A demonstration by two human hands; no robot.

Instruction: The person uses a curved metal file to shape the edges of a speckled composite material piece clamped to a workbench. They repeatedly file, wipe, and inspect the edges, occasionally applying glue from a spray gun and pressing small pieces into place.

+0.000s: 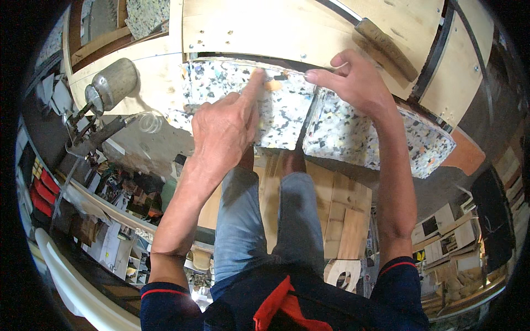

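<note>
Speckled foam piece [287,110] at 12 o'clock, left hand [222,129] laying an index finger on it, any grip hidden; right hand [361,91] loosely spread, thumb at its 1 o'clock corner; light, even pressure probably best

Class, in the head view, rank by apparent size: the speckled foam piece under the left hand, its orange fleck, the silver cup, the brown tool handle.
1. Speckled foam piece under the left hand
2. Silver cup and brown tool handle: too alike to rank
3. Orange fleck
</note>
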